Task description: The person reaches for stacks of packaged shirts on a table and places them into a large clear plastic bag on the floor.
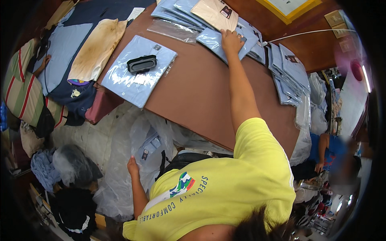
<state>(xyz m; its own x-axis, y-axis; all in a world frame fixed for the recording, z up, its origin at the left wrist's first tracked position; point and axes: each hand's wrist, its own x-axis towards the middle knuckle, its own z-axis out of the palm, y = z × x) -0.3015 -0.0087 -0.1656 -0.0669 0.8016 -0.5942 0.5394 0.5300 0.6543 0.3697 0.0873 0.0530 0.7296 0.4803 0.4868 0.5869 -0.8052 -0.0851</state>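
At the far side of the table, my right hand (232,43) reaches over a folded light-blue shirt in a clear packet (213,42), its fingers curled on the packet. That packet lies askew against a pile of similar packets, topped by a cream packaged shirt (210,11). Low on the left, my left hand (133,166) is closed at the side of a large clear plastic bag (116,176). Inside the bag, packaged blue shirts (149,146) show. Another packaged blue shirt (128,84) lies on the table's left part, with a black oval device (142,63) on top.
The brown table (193,96) spans the middle. More packaged blue shirts (287,70) are stacked at its right end, beside a white cable (305,36). A person in a striped top (26,86) works at the left with blue cloth (66,48). Cloth heaps (44,166) lie lower left.
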